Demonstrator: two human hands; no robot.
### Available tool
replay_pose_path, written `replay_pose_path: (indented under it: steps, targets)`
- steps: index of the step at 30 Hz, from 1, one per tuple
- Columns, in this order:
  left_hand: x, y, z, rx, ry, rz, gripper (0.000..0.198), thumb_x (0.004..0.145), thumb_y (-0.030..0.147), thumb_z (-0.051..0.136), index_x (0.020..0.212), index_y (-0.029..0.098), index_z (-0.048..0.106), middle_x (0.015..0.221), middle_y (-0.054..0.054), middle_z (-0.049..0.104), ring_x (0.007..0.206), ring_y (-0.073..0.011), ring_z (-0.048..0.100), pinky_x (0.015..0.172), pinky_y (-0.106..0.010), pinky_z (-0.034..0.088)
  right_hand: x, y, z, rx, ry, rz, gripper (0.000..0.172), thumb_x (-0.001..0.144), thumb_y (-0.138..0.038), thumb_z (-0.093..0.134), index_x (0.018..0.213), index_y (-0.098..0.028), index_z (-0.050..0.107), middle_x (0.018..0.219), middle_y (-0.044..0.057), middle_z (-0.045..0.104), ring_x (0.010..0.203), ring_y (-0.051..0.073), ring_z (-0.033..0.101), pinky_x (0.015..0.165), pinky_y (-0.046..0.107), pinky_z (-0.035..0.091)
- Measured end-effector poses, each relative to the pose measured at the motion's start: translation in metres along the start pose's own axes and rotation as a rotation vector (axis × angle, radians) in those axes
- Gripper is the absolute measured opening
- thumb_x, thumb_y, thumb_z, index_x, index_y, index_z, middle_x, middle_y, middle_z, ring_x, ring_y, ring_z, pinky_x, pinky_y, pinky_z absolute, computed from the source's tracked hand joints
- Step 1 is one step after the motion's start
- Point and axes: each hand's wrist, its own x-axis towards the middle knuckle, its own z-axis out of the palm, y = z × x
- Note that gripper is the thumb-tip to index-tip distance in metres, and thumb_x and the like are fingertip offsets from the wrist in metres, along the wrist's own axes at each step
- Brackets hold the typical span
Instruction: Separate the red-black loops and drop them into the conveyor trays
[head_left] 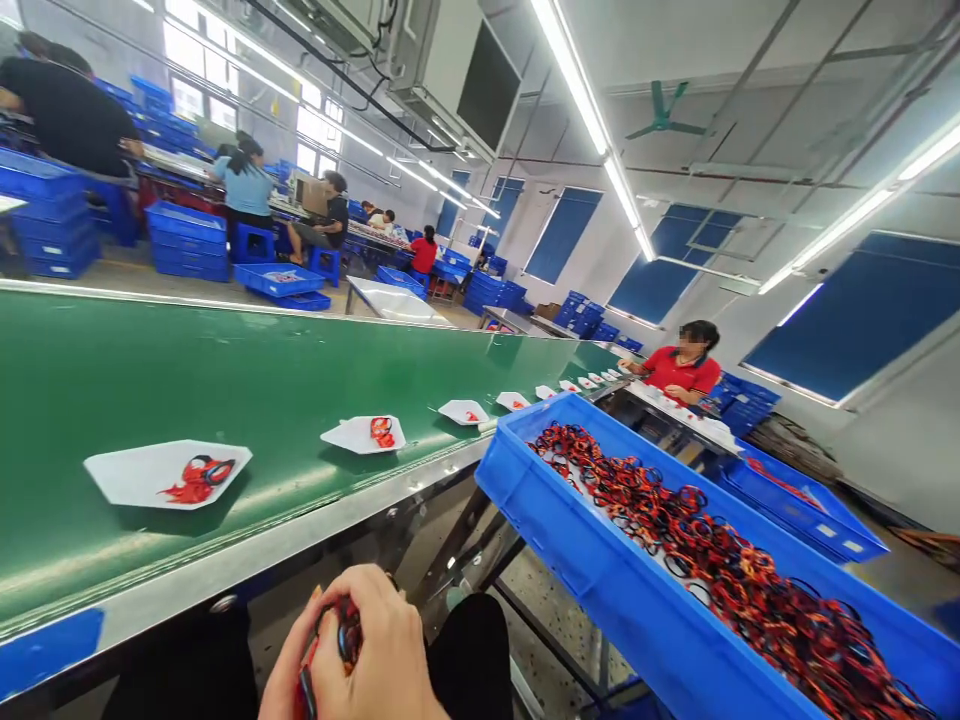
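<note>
Low in front of my lap, my left hand (pixel 289 665) and my right hand (pixel 386 650) are closed together around a small bundle of red-and-black coils (pixel 348 636). My right hand covers much of the bundle, and its exact kind does not show. Beyond my hands, a white angular tray (pixel 139 474) with a similar red-and-black coil (pixel 199 478) lies on the green conveyor belt (pixel 247 370). To my right stands a long blue bin (pixel 592 570) holding a heap of such coils (pixel 675 515).
More white trays (pixel 352 436) with coils line the belt into the distance. A metal rail (pixel 300 535) edges the belt. A co-worker in a red shirt (pixel 679 372) sits beyond the blue bin. Another blue bin (pixel 817 515) stands behind it. A grey box (pixel 457 75) hangs overhead.
</note>
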Motion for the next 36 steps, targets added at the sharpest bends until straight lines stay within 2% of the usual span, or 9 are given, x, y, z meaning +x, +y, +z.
replay_pose_path:
  steps: [3,7,13,17,20,23,27,33,36]
  targets:
    - [0.011,0.008,-0.002,-0.083,0.020,0.104,0.039,0.073,0.013,0.057,0.111,0.025,0.060,0.082,0.000,0.073,0.082,-0.0220,0.068,0.075,-0.032,0.055,0.007,-0.010,0.008,-0.110,0.040,-0.079,0.022,0.078,-0.023,0.051,0.099,-0.026,0.057,0.094,0.005,0.063,0.083,0.023,0.061,0.071,0.034,0.048]
    - [0.025,0.019,0.013,-0.159,-0.112,0.078,0.023,0.078,0.015,0.052,0.097,0.020,0.064,0.066,0.000,0.069,0.062,-0.0170,0.066,0.064,-0.028,0.055,0.026,-0.019,0.004,-0.158,0.088,-0.094,0.025,0.083,-0.030,0.049,0.106,-0.026,0.056,0.100,0.005,0.064,0.087,0.024,0.062,0.075,0.034,0.048]
    - [0.046,0.052,0.068,-0.180,-0.264,0.091,0.016,0.081,0.022,0.051,0.083,0.014,0.064,0.070,-0.003,0.067,0.064,-0.0153,0.063,0.062,-0.027,0.053,0.083,-0.021,-0.009,-0.120,0.217,-0.121,0.023,0.086,-0.031,0.046,0.103,-0.024,0.059,0.100,0.003,0.066,0.090,0.021,0.062,0.081,0.031,0.046]
    - [0.067,0.073,0.110,-0.159,-0.319,0.134,0.016,0.083,0.027,0.053,0.092,0.016,0.061,0.080,0.000,0.064,0.066,-0.0121,0.060,0.061,-0.028,0.051,0.141,-0.012,-0.027,0.040,0.272,-0.057,0.026,0.089,-0.031,0.037,0.091,-0.022,0.061,0.089,0.002,0.068,0.083,0.017,0.063,0.076,0.027,0.047]
    - [0.080,0.079,0.127,-0.102,-0.391,0.092,0.028,0.083,0.036,0.054,0.102,0.015,0.058,0.096,-0.005,0.062,0.078,-0.0153,0.060,0.067,-0.035,0.052,0.178,-0.002,-0.037,0.070,0.308,-0.012,0.034,0.091,-0.029,0.027,0.092,-0.018,0.059,0.085,0.004,0.068,0.078,0.015,0.063,0.070,0.024,0.048]
    - [0.091,0.076,0.134,-0.089,-0.427,0.085,0.034,0.083,0.040,0.053,0.107,0.016,0.057,0.105,-0.007,0.061,0.086,-0.0183,0.059,0.073,-0.039,0.051,0.193,0.008,-0.037,0.016,0.330,0.017,0.037,0.092,-0.030,0.024,0.095,-0.018,0.058,0.086,0.005,0.067,0.078,0.016,0.062,0.070,0.026,0.048]
    - [0.110,0.067,0.135,-0.134,-0.396,0.080,0.036,0.083,0.041,0.052,0.110,0.017,0.055,0.109,-0.007,0.058,0.090,-0.0198,0.058,0.075,-0.041,0.051,0.186,0.020,-0.026,-0.121,0.309,0.027,0.027,0.088,-0.038,0.040,0.102,-0.023,0.058,0.099,0.004,0.065,0.091,0.020,0.060,0.082,0.034,0.044]
    - [0.130,0.067,0.127,-0.147,-0.341,0.043,0.033,0.083,0.038,0.053,0.108,0.017,0.055,0.105,-0.006,0.059,0.085,-0.0179,0.059,0.071,-0.038,0.051,0.178,0.026,-0.028,-0.254,0.204,-0.019,0.044,0.082,-0.046,0.052,0.119,-0.023,0.054,0.118,0.009,0.059,0.110,0.028,0.051,0.092,0.043,0.039]
    - [0.131,0.072,0.123,-0.140,-0.296,0.050,0.031,0.083,0.037,0.054,0.105,0.016,0.056,0.100,-0.005,0.060,0.081,-0.0163,0.058,0.067,-0.035,0.051,0.178,0.025,-0.035,-0.179,0.148,-0.068,0.045,0.084,-0.046,0.050,0.122,-0.022,0.054,0.123,0.009,0.058,0.115,0.029,0.048,0.097,0.045,0.035]
